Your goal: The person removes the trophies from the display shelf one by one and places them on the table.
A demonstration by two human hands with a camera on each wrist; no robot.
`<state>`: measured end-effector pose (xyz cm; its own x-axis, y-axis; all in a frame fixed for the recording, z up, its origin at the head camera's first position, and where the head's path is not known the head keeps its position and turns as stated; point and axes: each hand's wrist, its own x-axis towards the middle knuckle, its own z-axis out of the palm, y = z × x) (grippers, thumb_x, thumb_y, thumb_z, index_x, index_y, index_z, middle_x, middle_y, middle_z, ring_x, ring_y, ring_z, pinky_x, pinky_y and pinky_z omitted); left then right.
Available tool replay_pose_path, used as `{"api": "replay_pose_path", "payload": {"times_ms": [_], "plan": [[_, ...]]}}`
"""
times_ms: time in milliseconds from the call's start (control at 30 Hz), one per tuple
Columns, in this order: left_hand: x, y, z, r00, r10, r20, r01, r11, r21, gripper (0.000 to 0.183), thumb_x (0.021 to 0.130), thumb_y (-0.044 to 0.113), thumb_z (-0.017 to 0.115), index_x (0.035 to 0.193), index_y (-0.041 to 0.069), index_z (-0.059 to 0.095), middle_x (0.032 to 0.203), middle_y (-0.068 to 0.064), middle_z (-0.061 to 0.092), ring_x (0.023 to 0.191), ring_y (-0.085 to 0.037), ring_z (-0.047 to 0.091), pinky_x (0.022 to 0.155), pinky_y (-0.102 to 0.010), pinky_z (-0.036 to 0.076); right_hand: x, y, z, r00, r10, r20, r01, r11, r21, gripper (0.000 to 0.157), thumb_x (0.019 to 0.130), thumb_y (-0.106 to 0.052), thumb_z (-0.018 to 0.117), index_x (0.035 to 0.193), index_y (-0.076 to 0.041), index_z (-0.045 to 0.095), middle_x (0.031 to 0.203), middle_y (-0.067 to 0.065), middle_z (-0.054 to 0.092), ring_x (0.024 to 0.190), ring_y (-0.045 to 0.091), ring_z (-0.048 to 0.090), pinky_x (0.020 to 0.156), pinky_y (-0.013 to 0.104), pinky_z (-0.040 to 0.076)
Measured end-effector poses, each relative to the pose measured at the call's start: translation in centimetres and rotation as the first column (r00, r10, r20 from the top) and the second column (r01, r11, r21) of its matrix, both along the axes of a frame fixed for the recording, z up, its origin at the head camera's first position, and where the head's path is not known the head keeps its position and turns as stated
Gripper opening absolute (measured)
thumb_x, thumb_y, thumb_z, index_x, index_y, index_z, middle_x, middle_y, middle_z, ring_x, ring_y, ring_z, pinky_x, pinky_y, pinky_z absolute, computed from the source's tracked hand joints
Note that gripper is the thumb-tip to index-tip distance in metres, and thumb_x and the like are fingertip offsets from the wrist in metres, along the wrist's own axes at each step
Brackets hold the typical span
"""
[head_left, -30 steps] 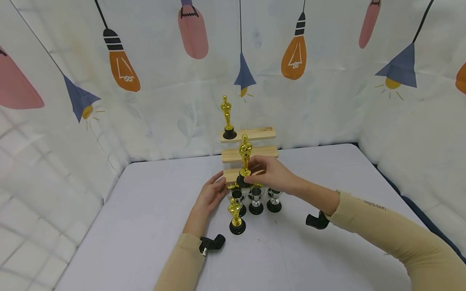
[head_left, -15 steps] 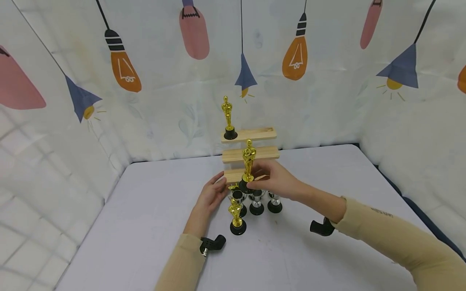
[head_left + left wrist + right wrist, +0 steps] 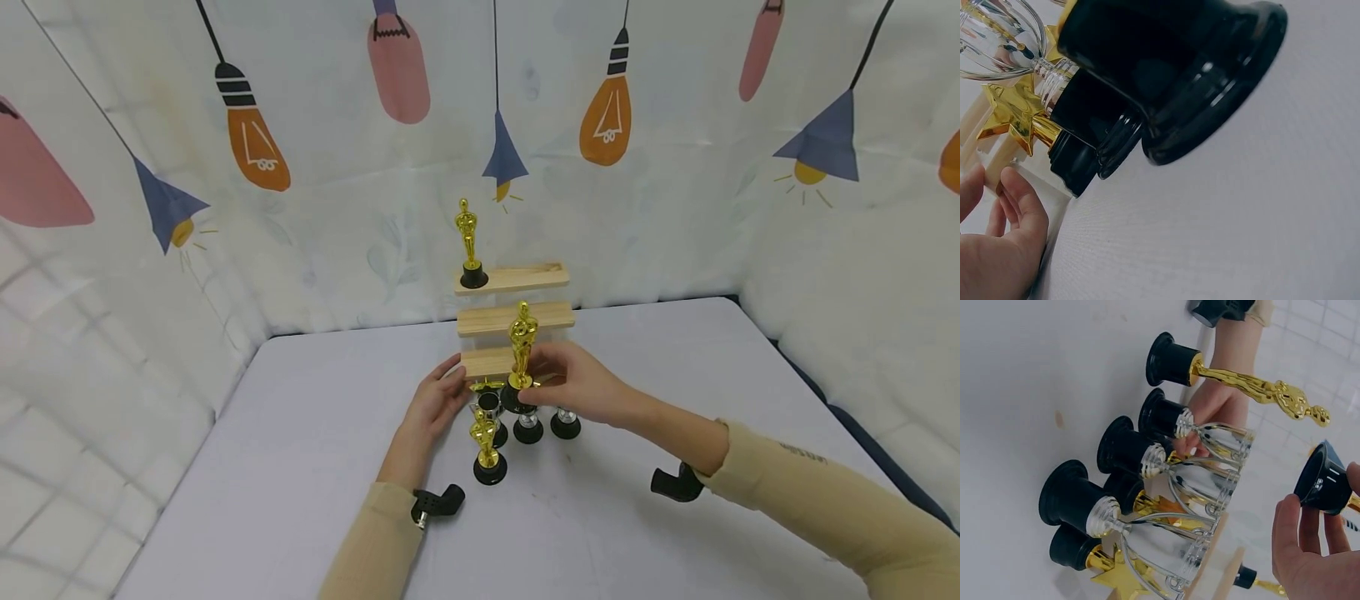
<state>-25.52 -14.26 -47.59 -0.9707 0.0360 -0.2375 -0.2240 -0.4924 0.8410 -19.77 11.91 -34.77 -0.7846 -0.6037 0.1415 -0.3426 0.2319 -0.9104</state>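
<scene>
My right hand (image 3: 577, 385) grips the black base of a gold statuette trophy (image 3: 522, 342), upright in the air before the lowest tier of a wooden shelf (image 3: 483, 363). In the right wrist view, fingers and thumb wrap that base (image 3: 1325, 481). At the shelf's left end, my left hand (image 3: 433, 404) pinches the lowest board between thumb and fingers, as the left wrist view shows. Silver cup trophies (image 3: 1166, 550) stand in a row before the shelf, with gold star trophies (image 3: 1121, 575) behind them. Another gold statuette trophy (image 3: 486, 446) stands in front of the left cup.
On the top tier (image 3: 528, 277), at its left end, stands a gold statuette trophy (image 3: 468, 242). The middle tier (image 3: 517, 317) lies below it. A white cloth covers the table (image 3: 337, 400); a printed curtain (image 3: 337, 250) hangs behind.
My right hand has carried the gold statuette trophy down and slightly right, away from the shelf tiers and in front of the silver cups. The left hand stays at the shelf's end.
</scene>
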Motion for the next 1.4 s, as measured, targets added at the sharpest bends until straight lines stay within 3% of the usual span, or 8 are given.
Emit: {"api": "replay_pose_path", "payload": {"times_ms": [433,967,1400], "plan": [[0.0,0.0,0.1,1.000,-0.007,-0.006,0.007,1.000,-0.006,0.052,0.106,0.002,0.054,0.155,0.000,0.037,0.126,-0.010,0.058,0.097,-0.010,0.063,0.082,-0.023,0.051,1.0,1.0,-1.5,0.999,-0.018,0.035,0.017,1.000,0.021,0.033,0.089,-0.013,0.082,0.116,-0.003,0.066,0.110,0.009,0.067,0.106,0.026,0.065,0.088,0.034,0.056],[0.0,-0.1,0.1,1.000,0.000,-0.013,0.000,1.000,-0.019,0.052,0.105,0.002,0.055,0.155,0.000,0.038,0.124,-0.009,0.059,0.096,-0.010,0.062,0.081,-0.023,0.051,3.5,1.2,-4.2,0.988,0.015,0.155,-0.018,1.000,0.020,0.033,0.087,-0.010,0.082,0.115,-0.001,0.067,0.107,0.011,0.066,0.095,0.026,0.069,0.082,0.033,0.057],[0.1,-0.1,0.1,1.000,-0.011,-0.009,0.011,1.000,-0.021,0.053,0.106,0.002,0.055,0.155,0.000,0.037,0.123,-0.009,0.057,0.094,-0.010,0.062,0.080,-0.022,0.051,3.7,0.9,-6.9,0.992,-0.015,0.125,0.006,0.997,0.076,0.029,0.086,-0.012,0.084,0.107,-0.003,0.066,0.105,0.007,0.068,0.103,0.027,0.065,0.086,0.030,0.056]]}}
